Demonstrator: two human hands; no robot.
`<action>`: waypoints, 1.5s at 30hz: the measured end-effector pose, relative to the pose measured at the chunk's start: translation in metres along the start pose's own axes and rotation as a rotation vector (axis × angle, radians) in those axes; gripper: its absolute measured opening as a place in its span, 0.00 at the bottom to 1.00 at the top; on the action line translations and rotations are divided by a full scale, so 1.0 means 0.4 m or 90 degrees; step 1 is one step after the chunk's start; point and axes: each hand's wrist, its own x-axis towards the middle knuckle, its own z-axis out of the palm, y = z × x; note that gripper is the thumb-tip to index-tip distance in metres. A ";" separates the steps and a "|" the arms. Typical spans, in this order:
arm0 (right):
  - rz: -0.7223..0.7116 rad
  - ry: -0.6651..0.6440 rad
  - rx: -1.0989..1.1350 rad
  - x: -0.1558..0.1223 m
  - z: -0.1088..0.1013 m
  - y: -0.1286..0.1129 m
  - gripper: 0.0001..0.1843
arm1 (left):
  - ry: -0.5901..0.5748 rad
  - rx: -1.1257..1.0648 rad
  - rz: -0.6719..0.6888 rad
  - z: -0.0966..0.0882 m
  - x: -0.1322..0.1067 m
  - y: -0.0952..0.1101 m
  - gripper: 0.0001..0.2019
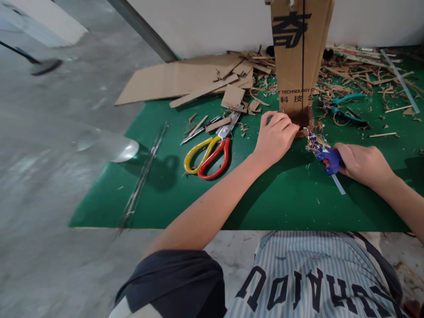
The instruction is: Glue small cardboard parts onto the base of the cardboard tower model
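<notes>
Green surface (165, 198): cardboard scraps (232, 96) lie around an upright cardboard column (291, 66).
Left hand (276, 134): bunched at the column's foot; cannot tell what it pinches.
Right hand (364, 163): wrapped round a blue glue gun (331, 160), front end near the foot.
Glue end: best steadied, skin clear of likely heat.

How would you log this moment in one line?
left hand: at lower end of cardboard | right hand: holding blue glue gun | glue stick: poking from its rear | scissors: lying on green table

Soft shadows, blurry floor (39, 185) at left.
</notes>
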 end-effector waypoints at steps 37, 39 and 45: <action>0.039 -0.031 0.039 0.008 -0.002 -0.006 0.16 | -0.010 0.017 -0.016 -0.004 0.002 0.006 0.13; 0.043 -0.043 0.047 0.009 -0.003 -0.006 0.16 | -0.012 0.006 -0.023 -0.004 0.003 0.007 0.13; 0.017 -0.043 0.034 0.009 -0.006 -0.004 0.17 | -0.013 0.009 -0.032 -0.008 0.006 0.010 0.13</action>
